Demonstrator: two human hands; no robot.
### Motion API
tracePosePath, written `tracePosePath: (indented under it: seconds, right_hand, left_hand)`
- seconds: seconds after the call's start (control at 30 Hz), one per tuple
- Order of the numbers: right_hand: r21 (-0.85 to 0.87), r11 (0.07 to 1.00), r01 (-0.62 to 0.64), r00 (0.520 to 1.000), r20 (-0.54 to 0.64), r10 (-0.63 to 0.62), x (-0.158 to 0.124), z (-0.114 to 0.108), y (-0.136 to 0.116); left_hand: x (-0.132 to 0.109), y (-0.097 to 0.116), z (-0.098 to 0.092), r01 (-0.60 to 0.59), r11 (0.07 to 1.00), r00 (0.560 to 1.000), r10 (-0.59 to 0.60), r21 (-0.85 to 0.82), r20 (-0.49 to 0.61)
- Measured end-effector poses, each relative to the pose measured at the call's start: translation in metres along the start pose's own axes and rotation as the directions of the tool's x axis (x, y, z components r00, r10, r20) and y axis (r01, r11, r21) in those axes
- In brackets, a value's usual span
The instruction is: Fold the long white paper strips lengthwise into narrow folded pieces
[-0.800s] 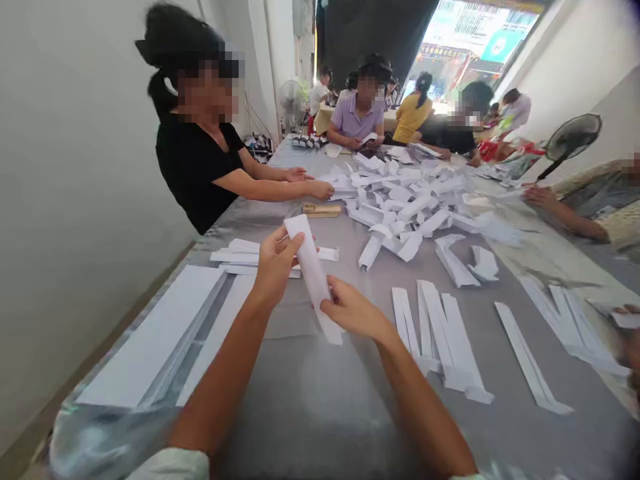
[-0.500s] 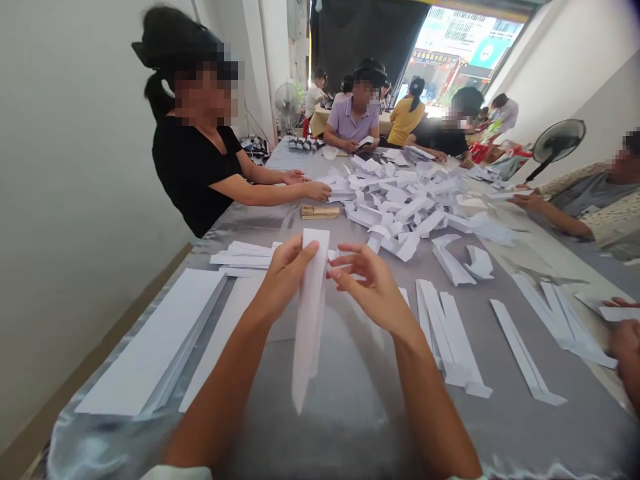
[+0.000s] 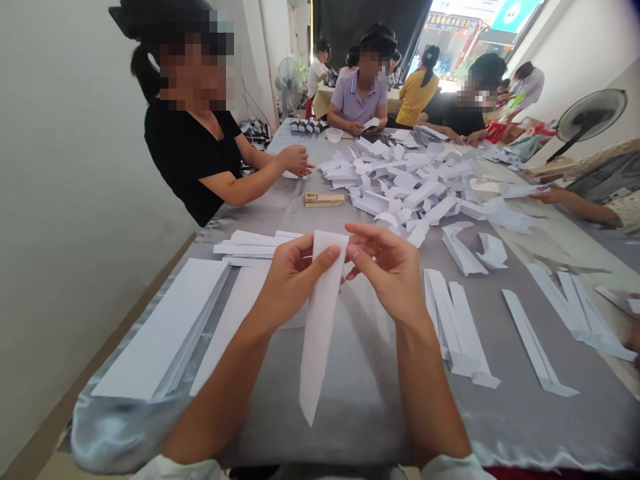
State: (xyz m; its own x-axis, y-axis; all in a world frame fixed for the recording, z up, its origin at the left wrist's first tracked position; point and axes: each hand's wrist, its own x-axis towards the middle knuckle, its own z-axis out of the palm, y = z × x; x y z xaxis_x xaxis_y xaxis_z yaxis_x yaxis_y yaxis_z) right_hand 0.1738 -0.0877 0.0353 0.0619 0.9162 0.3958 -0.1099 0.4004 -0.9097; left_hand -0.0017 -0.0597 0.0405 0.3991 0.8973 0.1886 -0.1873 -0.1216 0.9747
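A long folded strip of white paper point(image 3: 320, 320) hangs in front of me, its lower end tapering to a slanted point above the grey cloth. My left hand point(image 3: 300, 270) is closed on its upper part, thumb flat on the near face and fingers behind. At the upper right edge, my right hand point(image 3: 387, 267) has its thumb tip against the paper; the fingers curl close by, partly hidden. To my left lies a stack of flat white paper sheets point(image 3: 160, 327). On the right rest several folded paper strips point(image 3: 460, 327) and a single folded strip point(image 3: 537, 343).
A large heap of folded white paper pieces point(image 3: 405, 180) covers the table's middle. Nearer me sits a wooden block point(image 3: 324, 199). A person in black point(image 3: 193, 157) works at the left; other people sit around the far side. Scissors point(image 3: 570, 267) lie at the right.
My right hand has closed in from beside the strip to its upper right edge. The strip's face has turned more toward me. The person in black has drawn their hands back from the heap.
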Motion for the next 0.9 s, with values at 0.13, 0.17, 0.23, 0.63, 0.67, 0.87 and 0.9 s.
tracePosePath:
  seconds: [0.13, 0.17, 0.23, 0.63, 0.67, 0.87, 0.9]
  right_hand:
    - [-0.024, 1.0, -0.008, 1.0, -0.016, 0.008, 0.001, -0.006, -0.001]
    - [-0.034, 0.999, -0.014, 1.0, -0.016, 0.013, 0.001, -0.007, -0.001]
    - [-0.049, 0.999, -0.023, 1.0, -0.011, 0.022, 0.0, -0.01, -0.002]
    - [-0.103, 0.995, -0.017, 1.0, 0.006, 0.018, 0.0, -0.015, -0.003]
    - [-0.105, 0.994, -0.016, 1.0, 0.007, 0.017, 0.0, -0.014, -0.004]
    - [-0.125, 0.992, -0.031, 1.0, -0.003, 0.031, -0.001, -0.011, -0.005]
    - [-0.126, 0.991, -0.033, 0.999, -0.004, 0.033, -0.001, -0.011, -0.005]
  left_hand:
    - [0.0, -0.002, 0.002, 0.021, 1.0, 1.0, -0.021, 0.014, 0.016]
    - [0.0, -0.002, 0.002, 0.025, 1.0, 1.0, -0.025, 0.018, 0.015]
    - [0.0, -0.002, 0.004, 0.032, 0.999, 0.999, -0.032, 0.026, 0.007]
    - [-0.003, 0.001, 0.011, 0.049, 0.998, 0.999, -0.05, 0.032, 0.017]
    - [-0.003, 0.002, 0.011, 0.052, 0.998, 0.998, -0.052, 0.032, 0.017]
    - [-0.004, 0.004, 0.01, 0.06, 0.997, 0.998, -0.06, 0.057, 0.001]
    - [-0.004, 0.004, 0.01, 0.056, 0.997, 0.998, -0.056, 0.06, 0.0]
